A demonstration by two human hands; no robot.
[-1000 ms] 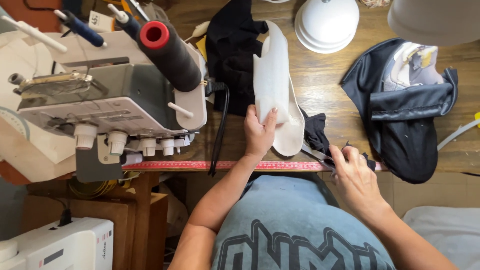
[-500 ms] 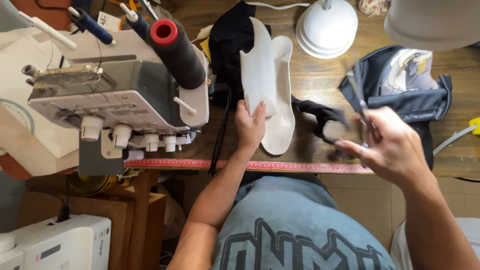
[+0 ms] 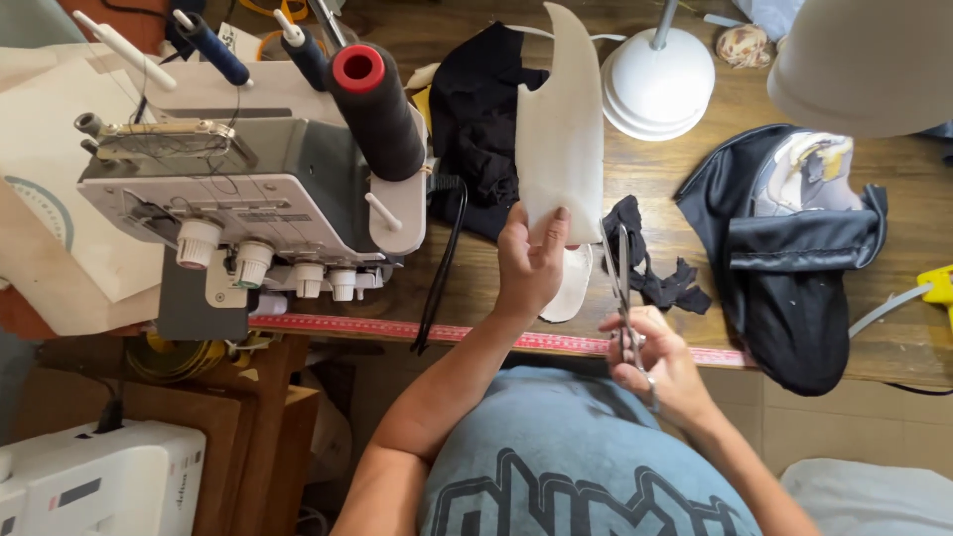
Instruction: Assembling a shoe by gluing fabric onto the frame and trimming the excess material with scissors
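1. We see the left hand point(image 3: 531, 266) pinching one cream fabric piece point(image 3: 561, 129) by its lower edge — it stands up above the wooden table point(image 3: 685, 179).
2. The right hand point(image 3: 660, 362) grips one pair of scissors point(image 3: 620, 283), blades pointing up just beside that piece.
3. One sewing machine point(image 3: 258, 189) sits left — one black scrap pile point(image 3: 660, 273) lies right.

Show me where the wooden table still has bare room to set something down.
Bare wood lies between the white lamp base and the dark garment, and right of it. Crowded: around the serger, black fabric and both hands.
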